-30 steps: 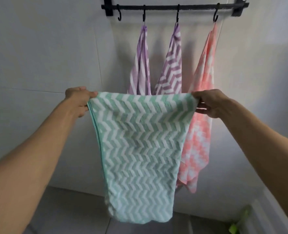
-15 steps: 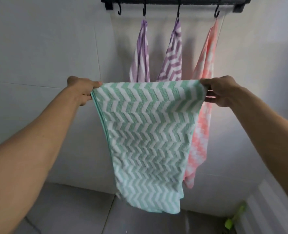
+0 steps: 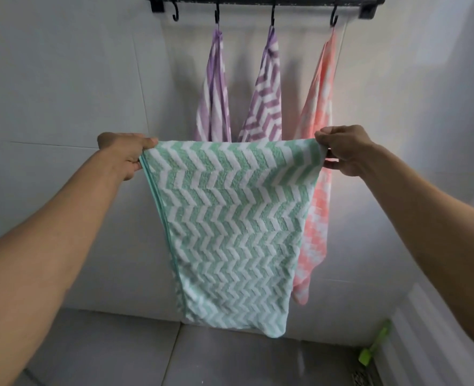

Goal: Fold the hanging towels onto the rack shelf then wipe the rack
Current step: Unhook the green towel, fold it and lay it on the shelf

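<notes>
Head view: left hand [image 3: 124, 154] and right hand [image 3: 344, 150] each pinch a top corner of the green towel [image 3: 230, 227], stretched between them, hanging doubled. Behind it, two purple towels [image 3: 263, 93] and a pink towel [image 3: 319, 168] hang from the black rack [image 3: 258, 0].

We can read no text, label, brand, number or sign anywhere. The green towel [image 3: 230, 218] at the centre carries only a woven zigzag pattern, and the black rack [image 3: 263, 0] at twelve o'clock bears no marking we can make out.
</notes>
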Motion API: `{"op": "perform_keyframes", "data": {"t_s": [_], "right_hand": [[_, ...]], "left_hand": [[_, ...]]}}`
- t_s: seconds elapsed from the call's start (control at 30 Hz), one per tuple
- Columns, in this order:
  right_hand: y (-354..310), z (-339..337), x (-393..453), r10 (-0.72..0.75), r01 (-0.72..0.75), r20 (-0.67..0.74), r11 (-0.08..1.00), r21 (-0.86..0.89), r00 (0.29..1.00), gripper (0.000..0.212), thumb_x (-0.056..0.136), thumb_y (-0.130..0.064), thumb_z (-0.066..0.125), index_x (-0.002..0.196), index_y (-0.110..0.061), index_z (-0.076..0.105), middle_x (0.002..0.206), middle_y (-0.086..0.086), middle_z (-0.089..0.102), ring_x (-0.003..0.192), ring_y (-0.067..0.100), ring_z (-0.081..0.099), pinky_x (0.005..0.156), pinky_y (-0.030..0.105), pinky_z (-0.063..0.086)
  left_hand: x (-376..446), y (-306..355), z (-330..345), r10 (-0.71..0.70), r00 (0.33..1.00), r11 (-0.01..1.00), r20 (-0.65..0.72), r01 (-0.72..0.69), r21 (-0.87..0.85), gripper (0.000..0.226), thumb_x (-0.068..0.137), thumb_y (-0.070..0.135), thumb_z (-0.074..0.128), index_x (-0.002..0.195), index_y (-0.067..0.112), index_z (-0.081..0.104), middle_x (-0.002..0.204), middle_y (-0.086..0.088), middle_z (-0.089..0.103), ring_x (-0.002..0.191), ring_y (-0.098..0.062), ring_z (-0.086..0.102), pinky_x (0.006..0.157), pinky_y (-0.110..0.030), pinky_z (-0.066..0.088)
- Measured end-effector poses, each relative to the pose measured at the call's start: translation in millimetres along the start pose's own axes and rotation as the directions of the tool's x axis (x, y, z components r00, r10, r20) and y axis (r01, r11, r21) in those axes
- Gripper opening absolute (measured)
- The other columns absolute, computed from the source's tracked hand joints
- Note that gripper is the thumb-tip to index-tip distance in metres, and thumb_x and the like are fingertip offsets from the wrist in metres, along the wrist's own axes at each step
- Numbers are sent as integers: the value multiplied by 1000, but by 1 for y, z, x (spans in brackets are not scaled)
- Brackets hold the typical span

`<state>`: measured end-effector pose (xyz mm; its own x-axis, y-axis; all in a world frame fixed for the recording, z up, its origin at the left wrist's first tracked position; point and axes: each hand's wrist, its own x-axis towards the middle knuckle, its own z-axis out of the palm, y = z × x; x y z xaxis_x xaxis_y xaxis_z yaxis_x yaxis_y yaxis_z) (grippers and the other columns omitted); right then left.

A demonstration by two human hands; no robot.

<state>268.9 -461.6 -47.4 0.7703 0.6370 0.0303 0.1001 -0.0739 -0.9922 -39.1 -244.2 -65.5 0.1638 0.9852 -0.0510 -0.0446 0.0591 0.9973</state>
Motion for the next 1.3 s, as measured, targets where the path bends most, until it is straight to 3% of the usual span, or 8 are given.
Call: {"op": "perform_keyframes", "data": {"t_s": [0.13,0.4,0.63,0.83,1.03,1.13,1.23,1.3], "right_hand": [[2,-1,1,9,-7,45,999,-44,999,7,94,-9,68,101,-8,67,94,6,67,85,22,66,65,32,54],[5,-6,4,28,1,129,976,-219,991,26,87,-11,76,113,-6,72,107,7,74,83,20,68,69,36,55],[9,-8,0,54,-7,172,965,-261,984,33,75,-6,85,107,-6,76,102,7,74,90,21,68,70,34,54],[12,-6,2,-3,115,231,873,-475,973,44,67,2,88,109,-5,75,102,7,72,91,19,66,75,34,58],[26,-5,4,2,140,260,840,-525,966,24,80,-13,83,101,-7,74,98,3,68,94,18,63,74,33,57],[8,-6,6,-60,160,253,904,-396,966,25,83,-14,80,104,-6,71,101,4,71,102,23,66,84,38,55],[-17,-17,9,-192,183,282,981,59,940,38,79,-13,81,113,-16,65,105,3,75,102,23,68,89,45,53],[3,-14,5,-96,95,375,995,22,922,60,72,-11,83,126,-20,59,111,-1,75,106,21,68,92,49,49]], "left_hand": [[1,-4,-4,7,1000,1000,-12,-7,15,17,84,5,76,78,12,62,85,-3,66,71,-11,65,72,-27,55],[12,-13,-13,66,998,990,11,-67,126,11,83,8,78,88,8,68,94,-5,70,74,-12,66,84,-33,56],[10,-16,-24,77,980,951,182,-127,282,52,60,4,90,107,1,69,97,-11,72,83,-18,70,72,-28,60],[12,-22,-22,176,974,773,145,-228,592,68,50,-5,94,114,-1,70,103,-10,66,98,-23,61,94,-31,51],[17,-29,-25,313,941,579,125,-294,761,42,66,13,93,102,-1,76,99,-17,73,85,-22,61,87,-39,53],[24,-7,-30,346,927,664,145,-351,660,33,69,12,90,98,1,75,91,-14,69,81,-20,58,76,-34,51],[23,21,-32,289,928,921,236,-337,196,20,77,9,82,93,13,71,92,-3,73,85,-16,69,79,-31,55],[14,1,-26,196,923,963,330,-245,113,24,80,10,79,102,16,71,97,5,76,91,-11,73,80,-33,59]]}}
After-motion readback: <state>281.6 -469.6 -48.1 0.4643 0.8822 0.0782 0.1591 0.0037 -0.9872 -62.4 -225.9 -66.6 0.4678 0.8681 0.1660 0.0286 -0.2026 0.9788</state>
